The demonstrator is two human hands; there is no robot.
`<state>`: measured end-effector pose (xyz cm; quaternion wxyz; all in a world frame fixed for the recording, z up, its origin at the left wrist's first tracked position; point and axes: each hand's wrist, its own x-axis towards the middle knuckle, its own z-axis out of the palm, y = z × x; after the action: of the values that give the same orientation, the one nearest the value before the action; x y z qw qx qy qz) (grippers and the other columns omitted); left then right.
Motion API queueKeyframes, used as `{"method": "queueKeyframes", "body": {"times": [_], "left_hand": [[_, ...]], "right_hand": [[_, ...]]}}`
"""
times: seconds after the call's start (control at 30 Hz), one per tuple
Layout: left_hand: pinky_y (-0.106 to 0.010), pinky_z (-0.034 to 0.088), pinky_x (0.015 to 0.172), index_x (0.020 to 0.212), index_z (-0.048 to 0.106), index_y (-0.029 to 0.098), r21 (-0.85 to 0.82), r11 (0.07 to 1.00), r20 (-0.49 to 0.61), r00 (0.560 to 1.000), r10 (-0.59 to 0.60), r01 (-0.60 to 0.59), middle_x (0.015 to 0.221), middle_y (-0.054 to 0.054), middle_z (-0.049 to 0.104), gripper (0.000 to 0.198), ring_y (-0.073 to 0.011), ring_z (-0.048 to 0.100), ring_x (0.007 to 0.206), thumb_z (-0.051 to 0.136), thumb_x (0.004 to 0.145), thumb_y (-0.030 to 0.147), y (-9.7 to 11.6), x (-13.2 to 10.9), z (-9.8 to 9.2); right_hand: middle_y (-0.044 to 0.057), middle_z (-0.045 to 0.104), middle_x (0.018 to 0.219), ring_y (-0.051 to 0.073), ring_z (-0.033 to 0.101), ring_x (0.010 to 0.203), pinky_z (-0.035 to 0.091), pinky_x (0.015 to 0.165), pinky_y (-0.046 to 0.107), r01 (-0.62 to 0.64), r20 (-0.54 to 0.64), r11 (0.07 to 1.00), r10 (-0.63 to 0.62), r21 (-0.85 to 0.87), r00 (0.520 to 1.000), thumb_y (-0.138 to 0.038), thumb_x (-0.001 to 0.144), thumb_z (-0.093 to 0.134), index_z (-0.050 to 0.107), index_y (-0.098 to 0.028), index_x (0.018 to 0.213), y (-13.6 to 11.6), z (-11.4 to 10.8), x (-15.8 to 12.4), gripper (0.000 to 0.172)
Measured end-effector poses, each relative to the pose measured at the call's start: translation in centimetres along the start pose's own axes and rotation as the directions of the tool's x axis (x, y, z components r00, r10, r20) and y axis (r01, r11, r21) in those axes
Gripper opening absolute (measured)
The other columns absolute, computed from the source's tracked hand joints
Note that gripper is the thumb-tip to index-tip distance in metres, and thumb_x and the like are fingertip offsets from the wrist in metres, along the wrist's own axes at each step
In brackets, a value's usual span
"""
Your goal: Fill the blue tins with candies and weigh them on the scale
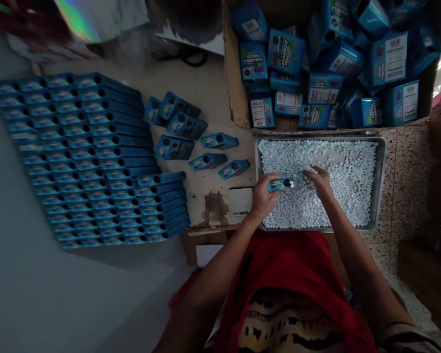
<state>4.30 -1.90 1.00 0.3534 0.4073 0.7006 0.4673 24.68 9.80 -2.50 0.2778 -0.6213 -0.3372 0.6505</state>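
My left hand (263,197) is closed around a small blue candy box (277,185) over the left part of a metal tray (380,184). The box's round hole faces up, and a few white candies show in it. Small white and pale blue candies (353,208) cover most of the tray. My right hand (322,183) is low among them, just right of the box, its fingers curled together over some candies. Exactly how many it holds is hidden.
Rows of blue boxes (95,162) stand packed together at the left. Several loose boxes (220,141) lie between them and the tray. A cardboard carton (238,110) full of blue boxes is behind the tray. A small flat scale-like device (240,200) sits left of my left hand.
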Motion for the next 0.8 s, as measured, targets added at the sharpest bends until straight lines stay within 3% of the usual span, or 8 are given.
{"method": "queueKeyframes", "body": {"times": [0.1, 0.17, 0.23, 0.33, 0.43, 0.53, 0.67, 0.8], "left_hand": [[-0.038, 0.058, 0.098, 0.109, 0.074, 0.024, 0.018, 0.998, 0.028, 0.998, -0.058, 0.057, 0.112, -0.006, 0.078, 0.028, -0.0247, 0.074, 0.107, 0.082, 0.082, 0.024, -0.1, -0.3, 0.1], [-0.038, 0.057, 0.097, 0.108, 0.074, 0.024, 0.041, 0.997, 0.063, 0.996, -0.060, 0.058, 0.110, -0.006, 0.078, 0.029, -0.0253, 0.074, 0.106, 0.084, 0.081, 0.025, 0.1, -0.4, 0.3], [-0.037, 0.057, 0.094, 0.109, 0.075, 0.023, 0.053, 0.997, 0.083, 0.995, -0.059, 0.055, 0.107, -0.006, 0.077, 0.031, -0.0253, 0.073, 0.103, 0.086, 0.080, 0.025, 0.6, -0.6, 0.6], [-0.036, 0.056, 0.092, 0.108, 0.074, 0.023, 0.061, 0.998, 0.087, 0.996, -0.033, 0.028, 0.105, -0.006, 0.077, 0.032, -0.0251, 0.073, 0.101, 0.088, 0.079, 0.025, 1.5, -0.7, 1.0], [-0.035, 0.055, 0.091, 0.107, 0.073, 0.023, 0.082, 0.996, 0.094, 0.995, 0.014, -0.021, 0.104, -0.005, 0.076, 0.034, -0.0251, 0.072, 0.101, 0.089, 0.077, 0.024, 2.3, -0.7, 1.1], [-0.035, 0.054, 0.092, 0.108, 0.071, 0.022, 0.122, 0.992, 0.109, 0.994, 0.024, -0.038, 0.106, -0.005, 0.076, 0.034, -0.0247, 0.071, 0.102, 0.087, 0.078, 0.021, 2.9, -0.7, 1.0], [-0.036, 0.054, 0.093, 0.108, 0.070, 0.022, 0.201, 0.977, 0.125, 0.991, 0.042, -0.067, 0.106, -0.005, 0.075, 0.035, -0.0258, 0.071, 0.105, 0.086, 0.077, 0.018, 3.9, -1.3, 0.6], [-0.038, 0.055, 0.094, 0.105, 0.070, 0.022, 0.250, 0.964, 0.054, 0.995, 0.078, -0.089, 0.105, -0.007, 0.075, 0.032, -0.0278, 0.070, 0.105, 0.084, 0.077, 0.015, 4.4, -1.9, 0.2]], "right_hand": [[-0.001, 0.068, 0.072, 0.015, 0.058, 0.061, 0.044, 0.054, 0.026, -0.158, 0.163, 0.925, 0.106, 0.345, 0.981, -0.052, 0.071, 0.083, 0.069, -0.022, 0.085, -2.2, 0.6, -2.7, 0.036], [0.002, 0.070, 0.079, 0.017, 0.063, 0.067, 0.049, 0.057, 0.028, -0.195, 0.259, 0.840, 0.068, 0.507, 0.964, -0.056, 0.077, 0.079, 0.067, -0.023, 0.085, -3.8, 1.5, -4.8, 0.036], [0.004, 0.071, 0.084, 0.020, 0.068, 0.078, 0.057, 0.067, 0.033, -0.161, 0.276, 0.789, -0.011, 0.592, 0.961, -0.058, 0.083, 0.075, 0.066, -0.024, 0.083, -5.3, 2.6, -6.6, 0.035], [0.004, 0.069, 0.087, 0.024, 0.070, 0.091, 0.059, 0.086, 0.040, -0.003, 0.238, 0.805, -0.172, 0.593, 0.956, -0.060, 0.084, 0.073, 0.070, -0.026, 0.079, -6.9, 4.0, -8.6, 0.034], [0.006, 0.070, 0.088, 0.026, 0.069, 0.098, 0.055, 0.098, 0.043, 0.167, 0.238, 0.855, -0.316, 0.492, 0.918, -0.060, 0.083, 0.073, 0.074, -0.027, 0.076, -7.4, 4.5, -9.4, 0.035], [0.007, 0.068, 0.082, 0.027, 0.066, 0.093, 0.053, 0.097, 0.044, 0.303, 0.214, 0.868, -0.407, 0.395, 0.888, -0.065, 0.085, 0.069, 0.075, -0.027, 0.069, -7.2, 4.6, -9.5, 0.042], [0.004, 0.063, 0.071, 0.024, 0.062, 0.079, 0.052, 0.085, 0.040, 0.388, 0.120, 0.824, -0.471, 0.412, 0.874, -0.063, 0.086, 0.069, 0.074, -0.027, 0.067, -7.0, 5.7, -9.8, 0.041], [0.004, 0.070, 0.081, 0.024, 0.068, 0.086, 0.053, 0.095, 0.042, 0.383, 0.076, 0.785, -0.475, 0.487, 0.877, -0.062, 0.094, 0.064, 0.078, -0.029, 0.079, -7.3, 7.0, -10.9, 0.039]]}}
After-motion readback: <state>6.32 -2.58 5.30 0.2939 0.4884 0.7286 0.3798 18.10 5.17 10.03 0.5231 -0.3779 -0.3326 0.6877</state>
